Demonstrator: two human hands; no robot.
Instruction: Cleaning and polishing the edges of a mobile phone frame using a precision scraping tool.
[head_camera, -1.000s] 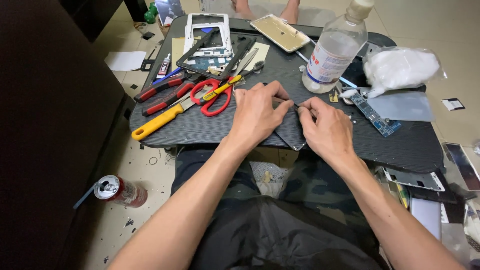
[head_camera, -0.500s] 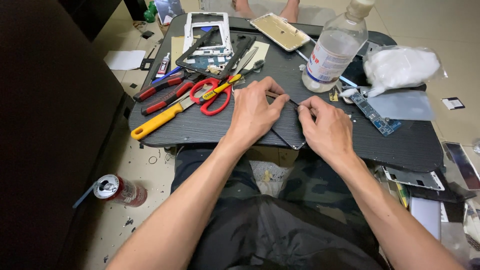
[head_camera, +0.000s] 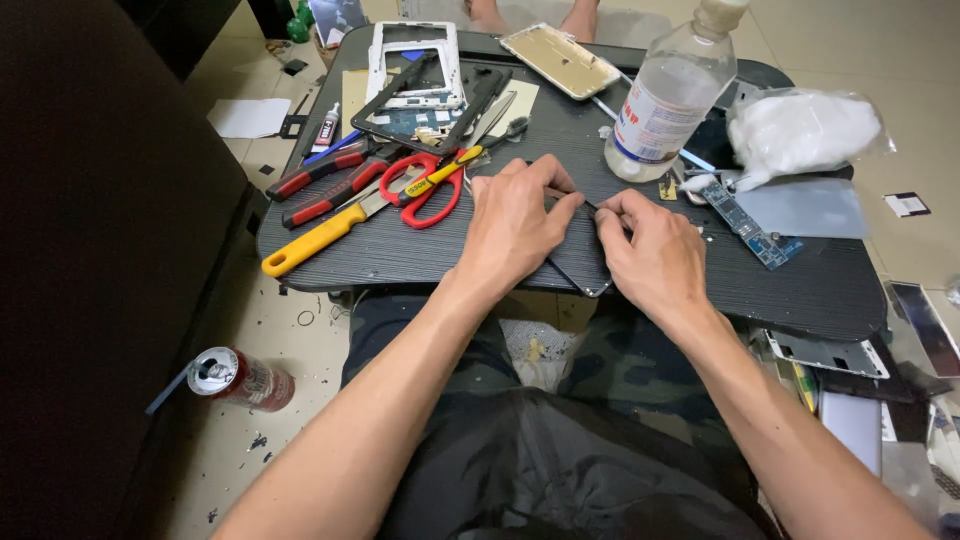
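Tray (head_camera: 400, 262): I work at its near edge, tools crowding the left. Left hand (head_camera: 515, 225) presses the dark panel (head_camera: 585, 265), which overhangs that edge, pinching a thin probe (head_camera: 570, 196). Right hand (head_camera: 655, 250) pinches the probe's tip, touching the panel.

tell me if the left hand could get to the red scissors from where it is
Probably yes. The left hand rests on the dark panel, and the red scissors lie just beside it on the tray, nothing between.
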